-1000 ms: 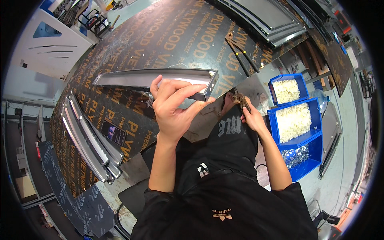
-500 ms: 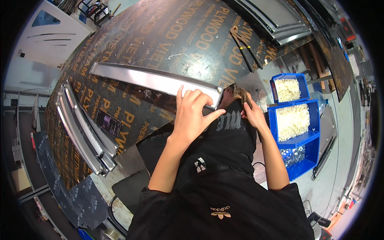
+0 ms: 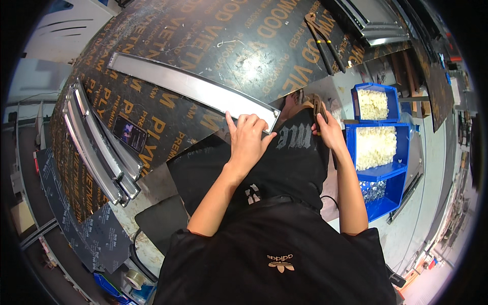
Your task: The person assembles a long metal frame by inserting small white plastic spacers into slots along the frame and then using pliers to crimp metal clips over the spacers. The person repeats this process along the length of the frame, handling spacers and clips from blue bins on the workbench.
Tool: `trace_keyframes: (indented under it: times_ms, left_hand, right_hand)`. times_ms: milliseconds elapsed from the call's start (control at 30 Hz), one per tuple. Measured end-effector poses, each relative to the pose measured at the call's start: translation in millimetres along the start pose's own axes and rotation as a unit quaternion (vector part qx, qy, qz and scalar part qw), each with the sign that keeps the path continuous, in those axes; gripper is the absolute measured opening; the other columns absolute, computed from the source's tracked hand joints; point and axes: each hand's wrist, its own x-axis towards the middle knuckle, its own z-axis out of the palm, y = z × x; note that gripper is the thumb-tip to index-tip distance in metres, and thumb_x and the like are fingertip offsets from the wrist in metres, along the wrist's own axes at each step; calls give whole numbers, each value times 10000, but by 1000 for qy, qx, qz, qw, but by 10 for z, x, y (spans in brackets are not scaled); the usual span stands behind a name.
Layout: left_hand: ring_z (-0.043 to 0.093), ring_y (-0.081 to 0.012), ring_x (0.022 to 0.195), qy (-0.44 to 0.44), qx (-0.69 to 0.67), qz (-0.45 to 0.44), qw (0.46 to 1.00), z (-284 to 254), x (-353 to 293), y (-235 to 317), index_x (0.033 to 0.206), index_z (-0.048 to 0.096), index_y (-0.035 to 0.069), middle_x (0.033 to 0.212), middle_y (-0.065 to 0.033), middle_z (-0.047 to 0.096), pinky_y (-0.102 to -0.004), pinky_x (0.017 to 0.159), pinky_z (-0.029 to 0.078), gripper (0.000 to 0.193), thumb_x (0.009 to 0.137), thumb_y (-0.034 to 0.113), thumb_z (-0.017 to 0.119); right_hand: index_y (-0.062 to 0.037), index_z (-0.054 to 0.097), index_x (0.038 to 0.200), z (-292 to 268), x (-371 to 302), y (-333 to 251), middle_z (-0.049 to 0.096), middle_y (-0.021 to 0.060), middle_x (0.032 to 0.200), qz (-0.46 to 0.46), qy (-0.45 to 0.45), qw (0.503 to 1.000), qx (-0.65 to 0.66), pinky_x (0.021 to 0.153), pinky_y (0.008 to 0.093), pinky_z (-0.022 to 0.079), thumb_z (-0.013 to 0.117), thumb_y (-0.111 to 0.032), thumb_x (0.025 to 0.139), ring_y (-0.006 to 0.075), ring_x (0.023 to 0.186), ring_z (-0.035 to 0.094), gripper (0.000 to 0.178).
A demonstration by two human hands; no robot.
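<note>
A: Left hand (image 3: pixel 247 138)?
B: Fingers spread flat, pinning the metal strip (image 3: pixel 190 87) end at the table's (image 3: pixel 168 30) near edge (steadies it).
A: Right hand (image 3: pixel 329 133)?
B: Clenched round a dark tool (image 3: pixel 319 107), beside the blue bins (image 3: pixel 378 152).

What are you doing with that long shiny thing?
A person sits at a dark plywood board. Their left hand presses on the near end of a long metal strip lying on the board. Their right hand grips a dark tool by the board's edge; what kind is hard to tell. Blue bins of white pieces sit on the right, and more metal strips lie to the left.
</note>
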Motion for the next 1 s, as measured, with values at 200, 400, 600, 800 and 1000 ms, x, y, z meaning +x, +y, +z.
trace_keyframes:
  times_ms: [200,400,600,800,1000]
  left_hand:
    - [608,-269,1140,-4,-20,4,1000,3,-12,-43,938,722,116,1017,-7,658,-728,1259,167,291,786,259,925]
    - [596,-278,1175,-20,-26,18,999,-7,-43,-89,1053,701,128,1065,-4,654,-721,1265,155,388,767,250,932]
    - [589,-275,1191,-16,-26,25,999,4,-65,-115,1074,698,137,1084,3,653,-724,1264,157,400,773,262,929]
    - [604,-257,1157,7,-16,42,999,54,-73,-150,1023,722,141,1048,5,671,-713,1257,165,314,817,293,904]
    - [622,-236,1096,32,-5,113,993,-76,-36,-155,1046,735,155,1031,17,684,-665,1235,213,301,832,295,893]
  right_hand:
    - [-6,654,1260,5,-3,-22,726,68,841,6,4,1000,-5,736,319,575,518,-299,1132,147,724,699,348]
    - [-6,653,1264,-1,1,-20,727,66,843,9,2,1000,1,740,318,571,517,-314,1132,148,731,703,362]
    - [-1,657,1247,-8,-8,-23,727,64,843,8,-1,1000,-7,746,318,569,520,-323,1130,149,729,702,369]
    - [0,661,1236,-7,-6,-22,725,61,838,3,-1,1000,-1,742,321,570,516,-322,1131,149,731,704,368]
    - [-3,656,1257,-5,6,-8,726,68,834,4,-2,1000,1,737,324,577,516,-315,1134,146,733,706,363]
